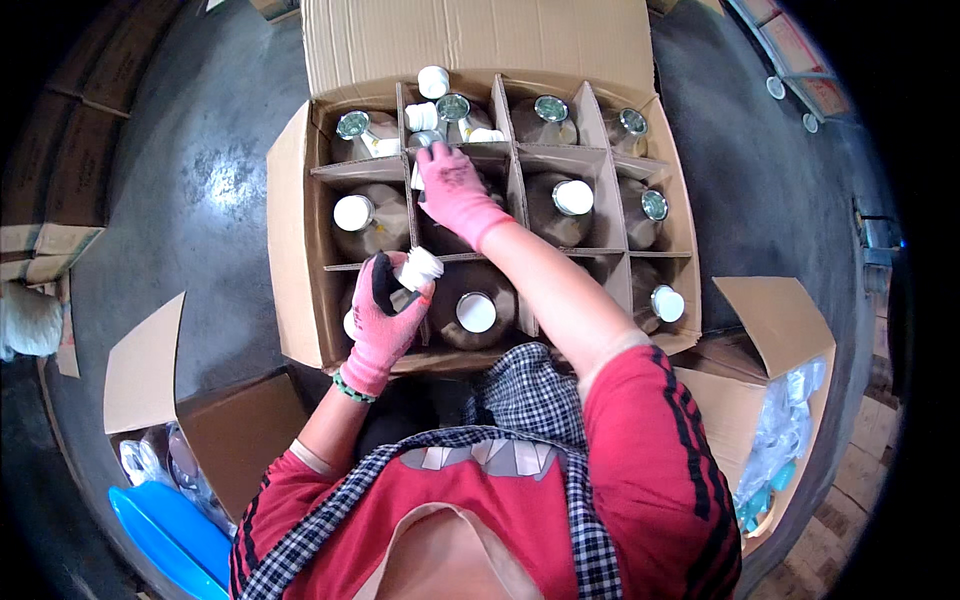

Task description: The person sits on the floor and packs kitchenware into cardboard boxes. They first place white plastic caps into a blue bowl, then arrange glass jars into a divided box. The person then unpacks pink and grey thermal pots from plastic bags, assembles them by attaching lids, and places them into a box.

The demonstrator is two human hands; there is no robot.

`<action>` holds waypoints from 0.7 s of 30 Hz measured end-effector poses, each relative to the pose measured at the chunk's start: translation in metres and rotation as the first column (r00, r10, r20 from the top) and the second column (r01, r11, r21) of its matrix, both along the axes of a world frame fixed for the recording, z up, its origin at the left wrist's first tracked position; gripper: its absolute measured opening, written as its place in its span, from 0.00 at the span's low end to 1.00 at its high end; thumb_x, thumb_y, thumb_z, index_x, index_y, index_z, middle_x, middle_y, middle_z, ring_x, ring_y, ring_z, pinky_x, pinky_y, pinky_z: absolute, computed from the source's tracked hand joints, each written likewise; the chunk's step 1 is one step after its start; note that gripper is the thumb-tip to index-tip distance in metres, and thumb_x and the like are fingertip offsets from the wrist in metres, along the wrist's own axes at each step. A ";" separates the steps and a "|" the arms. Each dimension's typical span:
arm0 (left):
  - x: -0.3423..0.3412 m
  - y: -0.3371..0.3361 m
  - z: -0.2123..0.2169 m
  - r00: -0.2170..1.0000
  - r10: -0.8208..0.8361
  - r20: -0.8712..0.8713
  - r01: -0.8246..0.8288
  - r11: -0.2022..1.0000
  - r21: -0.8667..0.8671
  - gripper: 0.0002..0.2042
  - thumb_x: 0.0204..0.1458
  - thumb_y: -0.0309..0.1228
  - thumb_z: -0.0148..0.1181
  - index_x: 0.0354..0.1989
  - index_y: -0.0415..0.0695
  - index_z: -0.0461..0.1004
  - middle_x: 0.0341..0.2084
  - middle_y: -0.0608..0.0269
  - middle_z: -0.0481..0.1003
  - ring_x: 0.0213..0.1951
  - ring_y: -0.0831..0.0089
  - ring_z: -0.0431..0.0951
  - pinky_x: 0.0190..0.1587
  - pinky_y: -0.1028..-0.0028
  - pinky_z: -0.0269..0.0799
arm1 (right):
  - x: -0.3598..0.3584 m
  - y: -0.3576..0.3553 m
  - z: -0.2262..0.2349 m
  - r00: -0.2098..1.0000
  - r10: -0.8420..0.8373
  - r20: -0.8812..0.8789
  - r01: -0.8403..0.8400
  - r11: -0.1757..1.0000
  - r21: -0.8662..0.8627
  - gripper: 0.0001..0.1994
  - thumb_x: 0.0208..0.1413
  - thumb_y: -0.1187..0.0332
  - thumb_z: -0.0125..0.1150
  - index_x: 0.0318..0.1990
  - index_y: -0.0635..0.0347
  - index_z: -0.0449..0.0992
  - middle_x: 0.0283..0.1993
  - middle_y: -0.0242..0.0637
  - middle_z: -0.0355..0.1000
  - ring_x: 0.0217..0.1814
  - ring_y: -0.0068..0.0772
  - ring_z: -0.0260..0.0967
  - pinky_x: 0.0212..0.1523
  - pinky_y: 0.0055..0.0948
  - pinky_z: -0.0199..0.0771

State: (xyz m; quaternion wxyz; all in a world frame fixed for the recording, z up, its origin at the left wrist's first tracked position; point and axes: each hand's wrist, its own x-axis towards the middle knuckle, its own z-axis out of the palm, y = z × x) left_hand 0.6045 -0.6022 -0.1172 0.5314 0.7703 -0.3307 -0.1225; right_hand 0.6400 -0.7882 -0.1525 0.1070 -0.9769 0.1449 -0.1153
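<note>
A divided cardboard carton (290, 250) holds several large round glass bottles, one to a compartment. Some have white caps, like the bottle (475, 312) in the near row; others show bare glass necks, like the one (551, 109) in the far row. My left hand (385, 325), in a pink glove, is closed around white plastic caps (420, 268) above the carton's near left part. Reaching across the carton, my gloved right hand (458, 195) has its fingers bent down at a second-column compartment, near a bottle neck. What those fingers grip is hidden.
Loose white caps (433, 82) lie among the far bottles. Open cartons stand at my left (145, 375) and right (780, 325), the right one with clear plastic wrap (785, 420). A blue plastic piece (170, 535) is at lower left. Stacked boxes (70, 160) line the left.
</note>
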 end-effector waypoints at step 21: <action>0.057 -0.159 0.009 0.792 -0.606 0.069 0.235 0.407 0.883 0.22 0.39 0.45 0.55 0.35 0.37 0.71 0.35 0.43 0.71 0.40 0.53 0.71 0.43 0.62 0.67 | -0.217 -0.192 0.014 0.920 -0.392 -0.003 0.389 0.915 -0.108 0.22 0.38 0.62 0.63 0.41 0.62 0.66 0.42 0.51 0.61 0.44 0.51 0.62 0.45 0.37 0.65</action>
